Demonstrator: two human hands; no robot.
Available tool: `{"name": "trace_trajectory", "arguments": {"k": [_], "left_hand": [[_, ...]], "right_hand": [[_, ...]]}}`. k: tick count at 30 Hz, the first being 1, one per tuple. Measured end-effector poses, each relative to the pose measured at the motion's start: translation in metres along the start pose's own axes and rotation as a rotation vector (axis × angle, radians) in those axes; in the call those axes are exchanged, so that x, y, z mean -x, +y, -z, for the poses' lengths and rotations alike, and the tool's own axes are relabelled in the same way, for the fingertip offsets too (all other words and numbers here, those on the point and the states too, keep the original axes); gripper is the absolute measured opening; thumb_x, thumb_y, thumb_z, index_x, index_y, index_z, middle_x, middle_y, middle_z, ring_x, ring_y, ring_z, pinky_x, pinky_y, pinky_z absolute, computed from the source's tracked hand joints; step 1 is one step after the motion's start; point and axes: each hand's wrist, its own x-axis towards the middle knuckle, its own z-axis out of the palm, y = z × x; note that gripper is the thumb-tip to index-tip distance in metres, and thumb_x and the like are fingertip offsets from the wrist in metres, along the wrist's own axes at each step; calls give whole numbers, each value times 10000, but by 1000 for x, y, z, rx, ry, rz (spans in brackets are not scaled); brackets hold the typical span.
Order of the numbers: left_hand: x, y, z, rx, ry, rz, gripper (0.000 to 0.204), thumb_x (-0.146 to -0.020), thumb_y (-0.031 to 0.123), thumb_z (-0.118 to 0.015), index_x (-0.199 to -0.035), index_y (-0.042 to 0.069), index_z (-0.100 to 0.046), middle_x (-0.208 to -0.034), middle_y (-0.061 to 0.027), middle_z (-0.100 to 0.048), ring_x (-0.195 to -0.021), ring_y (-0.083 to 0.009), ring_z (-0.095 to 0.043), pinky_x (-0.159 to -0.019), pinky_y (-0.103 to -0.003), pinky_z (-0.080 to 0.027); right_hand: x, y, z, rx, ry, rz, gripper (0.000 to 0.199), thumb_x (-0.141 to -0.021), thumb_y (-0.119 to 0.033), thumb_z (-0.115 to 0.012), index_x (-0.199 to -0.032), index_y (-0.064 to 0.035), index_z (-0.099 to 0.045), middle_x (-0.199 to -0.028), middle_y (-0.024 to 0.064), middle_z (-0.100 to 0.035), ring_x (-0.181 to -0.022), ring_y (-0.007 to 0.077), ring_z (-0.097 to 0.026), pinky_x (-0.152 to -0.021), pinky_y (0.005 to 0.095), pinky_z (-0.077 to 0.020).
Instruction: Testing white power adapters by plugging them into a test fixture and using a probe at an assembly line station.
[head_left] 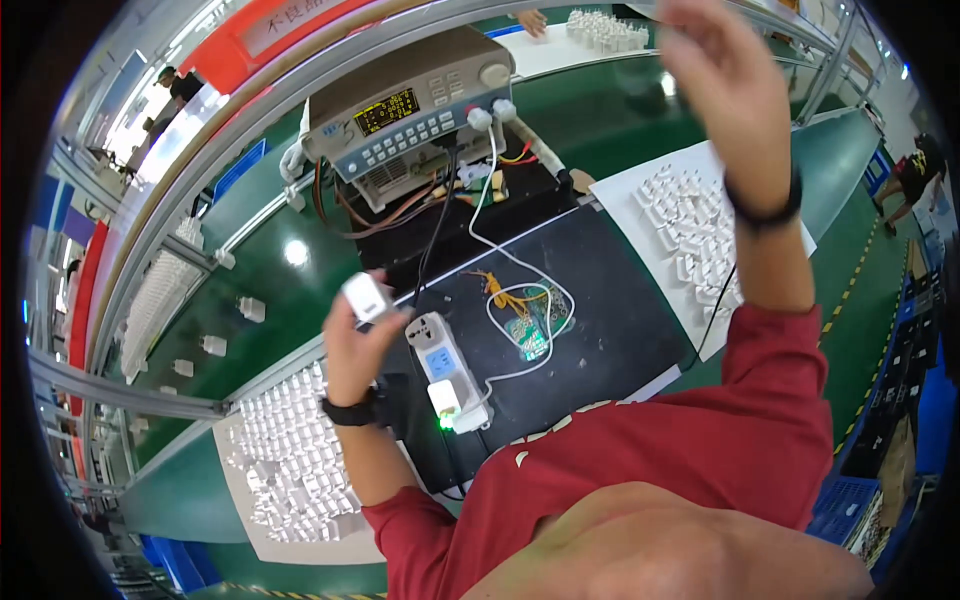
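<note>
Left hand (358,350) and right hand (728,85) at the desk (610,115). The left hand is closed by thumb and fingers on a white charger block (367,297), raised above the left margin of the black mat (610,290), just beyond the upper end of the power strip (459,374). The right hand is lifted high toward the far right; motion blur hides its fingers, so its grip cannot be told. A second charger (443,395) sits in the strip's near end. A white cable (515,375) loops about green circuit boards (527,338); the widest visible stretch of mat runs from these to its right edge. The bench instrument (410,115) bounds the far side. White casings fill sheets flanking the mat, left (295,455) and right (690,225).
</note>
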Motion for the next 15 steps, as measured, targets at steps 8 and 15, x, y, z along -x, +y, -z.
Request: {"name": "trace_trajectory", "arguments": {"k": [8,15], "left_hand": [[-120,-116,49,-1775,38,229,193,-805,186,-497,-828,187,-689,-942,-46,-593,-967,-238,-533,-1005,-567,-242],[-130,-206,61,-1851,-235,376,303,-890,213,-408,-1131,238,-590,-1305,-40,-455,-1306,-238,-279,-1069,-598,13]], "right_hand": [[-189,117,14,887,394,206,336,-752,-213,-601,-1014,-5,-576,-952,194,-600,-860,337,-576,-777,410,-464],[-198,143,4,1329,153,20,293,-745,-195,-539,-957,2,-581,-862,220,-604,-869,345,-583,-751,422,-471]]}}
